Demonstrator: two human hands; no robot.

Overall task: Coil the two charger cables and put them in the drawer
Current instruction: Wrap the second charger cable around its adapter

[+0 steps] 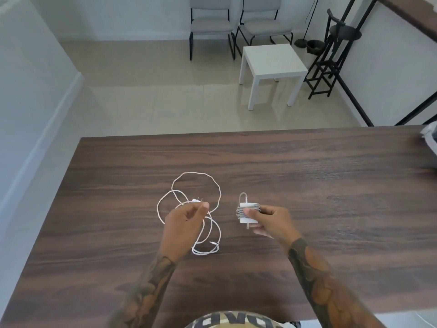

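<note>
So the big dark wood surface [307,185] fills the lower half of the frame, and both chargers sit around its middle. The loose cable [196,183] is the bigger mess: thin white cord sprawled in a few floppy loops left of centre, its little plug block [196,200] poking out just above the left hand [183,223]. That hand's fingers [204,205] are curled in over the block and cord; looks like a pinch, but I can't tell for sure what they've actually caught. The cord looks light and limp, so I'd grab the rigid block and wind from there, since the loops will slide and spring open. Right of centre, the right hand [269,220] grips the wrapped charger [247,213], thumb pressing the turns down. It's small, hard and easy to hold, though the wraps could slip loose. No drawer or any container in view, so I can't say what's in one.
</note>
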